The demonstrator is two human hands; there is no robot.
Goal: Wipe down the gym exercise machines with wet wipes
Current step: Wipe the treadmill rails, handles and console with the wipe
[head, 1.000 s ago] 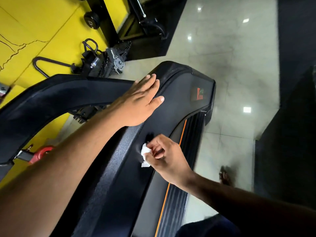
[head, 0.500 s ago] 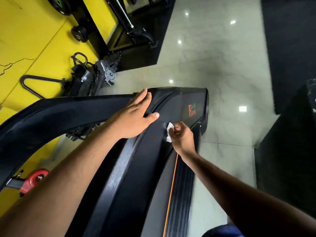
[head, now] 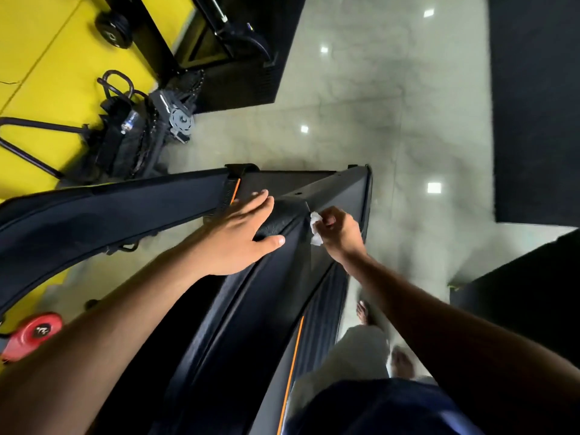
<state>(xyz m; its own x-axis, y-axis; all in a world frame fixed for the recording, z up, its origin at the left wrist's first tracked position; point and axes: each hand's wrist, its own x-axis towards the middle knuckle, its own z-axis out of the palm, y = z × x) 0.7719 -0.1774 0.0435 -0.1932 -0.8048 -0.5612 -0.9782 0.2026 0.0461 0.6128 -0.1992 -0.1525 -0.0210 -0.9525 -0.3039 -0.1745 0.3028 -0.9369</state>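
Because the wet wipe [head: 315,229] is a thin, limp, damp sheet, it has no stiffness of its own and should take the shape of whatever presses it. It sits bunched in the right hand [head: 340,233], whose fingers are curled round it and pinch it against the upper end of the treadmill side cover [head: 282,277], just beside the textured black corner cap [head: 287,216]. Most of the sheet is hidden inside the fist; only a crumpled white fold shows. A wad held this way probably cleans a narrow strip; opening it flat under the fingertips would cover more surface.

The left hand [head: 241,237] lies flat on the cover, fingers straight, thumb spread across the corner cap, holding nothing. It appears to serve as a brace.

The treadmill looks rigid, heavy and fixed, so firm pressure should be safe. Its smooth panels are likely slick once wet; the textured cap and the seam may snag or tear the wipe.
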